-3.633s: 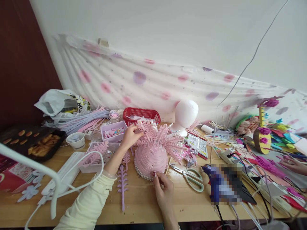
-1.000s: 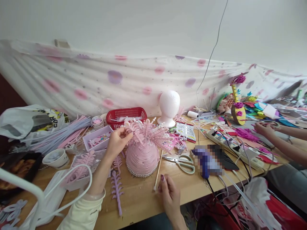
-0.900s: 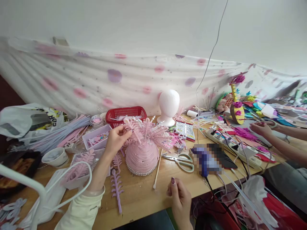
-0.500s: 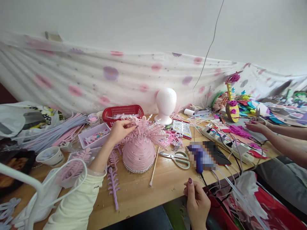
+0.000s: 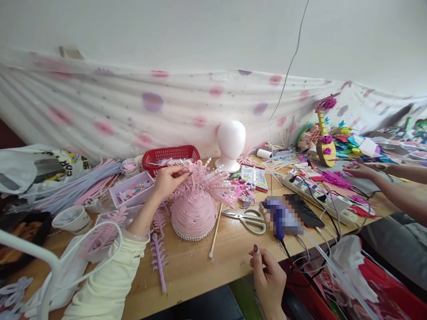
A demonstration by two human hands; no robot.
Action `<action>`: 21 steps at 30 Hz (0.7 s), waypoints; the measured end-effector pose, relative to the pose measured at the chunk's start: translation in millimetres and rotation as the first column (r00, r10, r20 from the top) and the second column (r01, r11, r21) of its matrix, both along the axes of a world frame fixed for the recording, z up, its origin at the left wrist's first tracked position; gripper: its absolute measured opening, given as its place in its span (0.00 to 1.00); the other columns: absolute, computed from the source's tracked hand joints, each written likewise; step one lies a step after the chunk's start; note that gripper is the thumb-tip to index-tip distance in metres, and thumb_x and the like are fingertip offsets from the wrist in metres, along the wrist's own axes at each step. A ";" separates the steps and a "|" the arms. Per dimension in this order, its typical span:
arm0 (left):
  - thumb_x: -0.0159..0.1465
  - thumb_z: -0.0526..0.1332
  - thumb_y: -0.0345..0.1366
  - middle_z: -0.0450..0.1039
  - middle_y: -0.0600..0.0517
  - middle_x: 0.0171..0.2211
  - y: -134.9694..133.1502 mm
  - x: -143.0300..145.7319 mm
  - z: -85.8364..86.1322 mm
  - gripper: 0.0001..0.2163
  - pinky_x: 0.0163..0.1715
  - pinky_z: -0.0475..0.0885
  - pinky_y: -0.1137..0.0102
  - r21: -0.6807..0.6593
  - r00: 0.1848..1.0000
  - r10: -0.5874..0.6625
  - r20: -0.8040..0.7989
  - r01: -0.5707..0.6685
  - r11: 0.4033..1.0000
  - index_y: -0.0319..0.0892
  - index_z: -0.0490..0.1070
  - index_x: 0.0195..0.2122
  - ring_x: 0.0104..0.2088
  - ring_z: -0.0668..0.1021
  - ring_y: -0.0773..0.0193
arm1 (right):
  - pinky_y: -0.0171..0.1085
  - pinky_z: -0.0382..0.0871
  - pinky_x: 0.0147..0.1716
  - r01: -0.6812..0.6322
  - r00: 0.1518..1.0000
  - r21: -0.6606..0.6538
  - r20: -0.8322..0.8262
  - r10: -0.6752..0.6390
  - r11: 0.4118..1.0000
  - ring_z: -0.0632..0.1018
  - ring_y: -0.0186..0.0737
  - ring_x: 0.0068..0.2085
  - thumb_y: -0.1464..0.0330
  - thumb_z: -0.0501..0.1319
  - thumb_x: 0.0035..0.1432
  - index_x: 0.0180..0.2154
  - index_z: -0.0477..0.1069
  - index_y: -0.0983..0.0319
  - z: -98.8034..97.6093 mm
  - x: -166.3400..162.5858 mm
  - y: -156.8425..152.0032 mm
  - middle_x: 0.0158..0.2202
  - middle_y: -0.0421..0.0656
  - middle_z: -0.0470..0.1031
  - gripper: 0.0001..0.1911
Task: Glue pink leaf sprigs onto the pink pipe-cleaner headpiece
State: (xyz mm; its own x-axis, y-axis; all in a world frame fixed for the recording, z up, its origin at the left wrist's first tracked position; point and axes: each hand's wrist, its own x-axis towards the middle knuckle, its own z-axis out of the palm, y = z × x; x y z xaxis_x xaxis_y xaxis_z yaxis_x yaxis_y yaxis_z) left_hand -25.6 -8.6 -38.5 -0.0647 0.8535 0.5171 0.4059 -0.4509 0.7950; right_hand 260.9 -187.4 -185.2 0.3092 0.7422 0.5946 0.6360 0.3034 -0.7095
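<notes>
Reaching forward, left hand (image 5: 168, 181) pinches fronds (image 5: 201, 178) on the pink headpiece (image 5: 193, 214); right hand (image 5: 269, 278) hangs loosely curled.

A craft workshop: a wooden table (image 5: 200, 271) set against a cloth-draped wall is crowded with scissors (image 5: 248, 220), a foam mannequin head (image 5: 231, 143), a red basket (image 5: 170, 155), pink foam strips (image 5: 86, 182) and coloured paper decorations (image 5: 336, 142).

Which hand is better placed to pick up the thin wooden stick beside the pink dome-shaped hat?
Right, probably. The right hand hovers near the lower end of the thin wooden stick with nothing visible in it. The left hand pinches the pink fringe atop the pink dome-shaped hat.
</notes>
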 end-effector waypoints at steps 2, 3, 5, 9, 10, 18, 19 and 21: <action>0.48 0.66 0.39 0.75 0.53 0.22 -1.4 -0.8 0.1 0.08 0.27 0.69 0.71 -0.002 1.000 0.001 0.025 -0.001 1.000 0.40 0.79 0.27 0.25 0.72 0.65 | 0.31 0.62 0.22 -0.007 1.000 -0.001 -0.015 0.007 1.000 0.70 0.33 0.20 0.59 0.58 0.67 0.26 0.72 0.62 0.1 0.8 -1.6 0.18 0.38 0.69 0.19; 0.49 0.66 0.40 0.74 0.53 0.22 -2.9 -1.6 1.4 0.08 0.27 0.69 0.71 -0.004 0.999 -0.005 0.040 0.005 1.000 0.40 0.78 0.26 0.25 0.72 0.65 | 0.31 0.62 0.22 -0.008 0.999 -0.005 -0.031 0.008 1.000 0.71 0.33 0.20 0.59 0.58 0.67 0.25 0.72 0.62 0.9 0.5 -2.0 0.18 0.38 0.69 0.19; 0.49 0.66 0.40 0.73 0.54 0.22 -8.8 -3.0 5.2 0.08 0.27 0.67 0.72 -0.012 0.995 -0.018 0.096 0.020 1.000 0.40 0.76 0.25 0.25 0.72 0.66 | 0.31 0.62 0.21 -0.018 0.996 -0.014 -0.084 0.017 1.000 0.70 0.32 0.20 0.60 0.58 0.66 0.25 0.72 0.62 5.2 -2.8 -0.8 0.18 0.38 0.68 0.19; 0.49 0.68 0.39 0.68 0.57 0.22 -37.1 1.3 5.4 0.09 0.22 0.61 0.76 -0.095 0.954 -0.029 0.297 0.059 0.994 0.40 0.74 0.27 0.22 0.67 0.71 | 0.31 0.66 0.22 -0.161 0.972 -0.018 -0.178 0.155 0.987 0.73 0.34 0.22 0.60 0.58 0.66 0.28 0.74 0.61 27.1 -26.3 13.2 0.20 0.39 0.71 0.17; 0.50 0.67 0.40 0.65 0.58 0.20 -47.7 4.3 1.4 0.09 0.20 0.58 0.76 -0.140 0.939 -0.038 0.341 0.091 0.986 0.40 0.74 0.27 0.20 0.64 0.72 | 0.31 0.69 0.25 -0.234 0.956 -0.029 -0.190 0.225 0.972 0.76 0.35 0.25 0.60 0.59 0.66 0.32 0.76 0.62 34.0 -35.9 18.5 0.24 0.41 0.75 0.15; 0.53 0.66 0.40 0.66 0.57 0.22 -122.1 18.7 -52.0 0.09 0.24 0.65 0.75 -0.288 0.930 0.067 0.361 0.043 0.957 0.41 0.71 0.25 0.24 0.68 0.70 | 0.32 0.68 0.29 -0.605 0.790 -0.163 -0.248 0.561 0.779 0.76 0.35 0.28 0.59 0.56 0.68 0.36 0.75 0.62 44.6 -102.2 35.9 0.28 0.42 0.77 0.15; 0.53 0.66 0.40 0.68 0.55 0.25 -126.4 18.5 -54.8 0.08 0.28 0.68 0.75 -0.274 0.933 0.078 0.351 0.023 0.962 0.41 0.71 0.25 0.26 0.71 0.68 | 0.32 0.67 0.29 -0.623 0.777 -0.187 -0.258 0.574 0.759 0.75 0.34 0.27 0.59 0.55 0.69 0.33 0.74 0.62 41.5 -104.7 33.8 0.26 0.41 0.76 0.17; 0.52 0.67 0.40 0.73 0.53 0.29 -133.1 19.5 -57.5 0.08 0.35 0.73 0.72 -0.289 0.936 0.073 0.344 0.031 0.957 0.42 0.72 0.27 0.32 0.76 0.64 | 0.32 0.66 0.28 -0.650 0.756 -0.223 -0.286 0.589 0.726 0.74 0.33 0.26 0.59 0.52 0.70 0.31 0.72 0.61 36.9 -106.4 28.8 0.24 0.40 0.75 0.19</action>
State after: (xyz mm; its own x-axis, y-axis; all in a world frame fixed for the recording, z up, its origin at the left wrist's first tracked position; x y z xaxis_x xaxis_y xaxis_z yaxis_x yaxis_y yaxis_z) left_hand -6.1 -141.7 -96.0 -0.2150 0.9574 0.1927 0.0877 -0.1776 0.9802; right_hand 154.5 -158.7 -148.3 -0.2034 0.9319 0.3002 0.2290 0.3434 -0.9108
